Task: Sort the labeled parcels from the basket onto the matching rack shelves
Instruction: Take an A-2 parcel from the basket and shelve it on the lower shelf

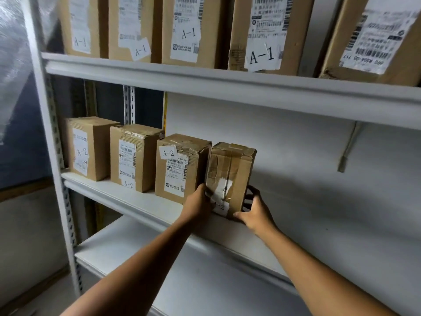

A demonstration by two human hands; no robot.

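A taped cardboard parcel (230,174) with a partly covered "-2" label stands upright on the middle shelf (136,201), touching the rightmost of three A-2 parcels (182,166). My left hand (199,202) presses its lower left front corner. On the lower right side, my right hand (254,209) wraps around it, fingers behind the box. Both hands grip it. The basket is out of view.
The top shelf (205,80) carries several tall boxes marked A-1 (262,33). Two more A-2 boxes (87,148) stand at the left of the middle shelf. A white lower shelf (182,270) lies beneath. The rack's upright post (54,156) is at the left.
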